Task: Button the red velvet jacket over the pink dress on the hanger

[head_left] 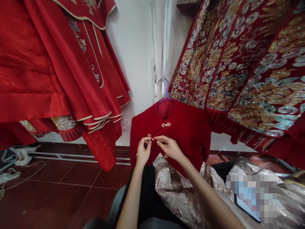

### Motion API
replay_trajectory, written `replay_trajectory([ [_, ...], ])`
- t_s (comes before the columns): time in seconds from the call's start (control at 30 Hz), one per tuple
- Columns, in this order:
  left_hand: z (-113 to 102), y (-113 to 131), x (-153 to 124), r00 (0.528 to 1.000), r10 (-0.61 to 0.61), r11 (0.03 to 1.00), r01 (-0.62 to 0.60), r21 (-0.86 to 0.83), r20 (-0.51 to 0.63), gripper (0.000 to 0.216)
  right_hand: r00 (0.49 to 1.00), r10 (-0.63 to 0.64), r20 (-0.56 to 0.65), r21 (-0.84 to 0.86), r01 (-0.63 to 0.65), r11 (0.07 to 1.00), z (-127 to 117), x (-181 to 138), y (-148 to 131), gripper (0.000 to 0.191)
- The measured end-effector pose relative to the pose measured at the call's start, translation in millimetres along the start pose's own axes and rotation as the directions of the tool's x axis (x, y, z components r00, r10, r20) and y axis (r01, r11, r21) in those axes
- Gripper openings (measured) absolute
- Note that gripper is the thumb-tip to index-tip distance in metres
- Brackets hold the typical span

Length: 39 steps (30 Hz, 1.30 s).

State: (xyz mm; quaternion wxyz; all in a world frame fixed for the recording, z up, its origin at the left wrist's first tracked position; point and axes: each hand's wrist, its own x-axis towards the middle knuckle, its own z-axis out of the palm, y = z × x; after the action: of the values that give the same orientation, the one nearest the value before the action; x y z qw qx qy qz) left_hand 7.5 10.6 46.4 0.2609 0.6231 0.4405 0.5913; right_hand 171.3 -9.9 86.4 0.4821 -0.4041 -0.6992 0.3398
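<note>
White wall and dark red floor tiles backed a red velvet jacket that hung on a purple hanger, between red satin robes and gold-embroidered panels. Left hand and right hand met at the jacket's front, each with fingertips pinched narrow on a beaded clasp, just below a second clasp. Pale brocade cloth lay beneath the forearms.

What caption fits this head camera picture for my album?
Left hand and right hand pinch a clasp on a red jacket on a purple hanger, amid embroidered gowns.
</note>
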Motion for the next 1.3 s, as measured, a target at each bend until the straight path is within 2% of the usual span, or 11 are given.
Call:
replay_trajectory([
  [0.13, -6.2, -3.7, -1.1, 0.996, -0.060, 0.997, 0.063, 0.044, -0.073, 0.015, 0.995, 0.065, 0.077, -0.118, -0.056, 0.991, -27.1, -13.1, 0.2, 0.023],
  [0.3, -28.5, -12.7, -9.0, 0.968, -0.248, 0.949, 0.235, 0.210, 0.041, 0.017, 0.948, 0.259, 0.182, -0.305, -0.196, 0.932, -45.7, -21.1, 13.3, 0.014],
  [0.4, -36.7, -17.1, -19.1, 0.954, -0.298, 0.909, 0.272, 0.315, 0.036, 0.023, 0.932, 0.289, 0.218, -0.339, -0.206, 0.918, -36.1, -22.7, 24.4, 0.016],
  [0.47, -39.3, -17.6, -24.5, 0.945, -0.314, 0.909, 0.272, 0.315, 0.090, 0.025, 0.936, 0.281, 0.212, -0.389, -0.183, 0.903, -25.4, -22.7, 29.8, 0.019],
  [0.7, -39.5, -4.1, -28.4, 0.908, -0.324, 0.930, 0.254, 0.265, 0.267, 0.025, 0.972, 0.220, 0.089, -0.518, -0.143, 0.843, -4.5, -19.4, 40.3, 0.011],
  [0.8, -33.2, 1.8, -31.1, 0.927, -0.282, 0.929, 0.198, 0.314, 0.249, 0.021, 0.967, 0.232, 0.108, -0.476, -0.155, 0.866, -9.0, -19.0, 41.2, 0.012],
  [0.87, -28.4, 4.8, -33.8, 0.929, -0.278, 0.920, 0.185, 0.345, 0.245, 0.018, 0.949, 0.258, 0.179, -0.381, -0.175, 0.908, -16.8, -19.6, 36.2, 0.010],
  [1.0, -23.1, 9.7, -37.8, 0.938, -0.262, 0.902, 0.154, 0.402, 0.228, 0.013, 0.843, 0.302, 0.444, -0.147, -0.263, 0.953, -35.9, -22.9, 11.2, 0.012],
  [1.07, -22.4, 11.9, -38.2, 0.938, -0.249, 0.911, 0.141, 0.387, 0.243, 0.012, 0.814, 0.286, 0.506, -0.107, -0.269, 0.957, -41.8, -24.7, -3.5, 0.017],
  [1.2, -20.0, 17.0, -35.7, 0.941, -0.228, 0.936, 0.142, 0.321, 0.249, 0.015, 0.815, 0.216, 0.537, -0.068, -0.214, 0.975, -40.6, -25.9, -19.3, 0.020],
  [1.3, -16.0, 20.3, -32.8, 0.947, -0.239, 0.952, 0.186, 0.242, 0.213, 0.018, 0.866, 0.165, 0.471, -0.058, -0.156, 0.986, -31.3, -23.9, -16.1, 0.018],
])
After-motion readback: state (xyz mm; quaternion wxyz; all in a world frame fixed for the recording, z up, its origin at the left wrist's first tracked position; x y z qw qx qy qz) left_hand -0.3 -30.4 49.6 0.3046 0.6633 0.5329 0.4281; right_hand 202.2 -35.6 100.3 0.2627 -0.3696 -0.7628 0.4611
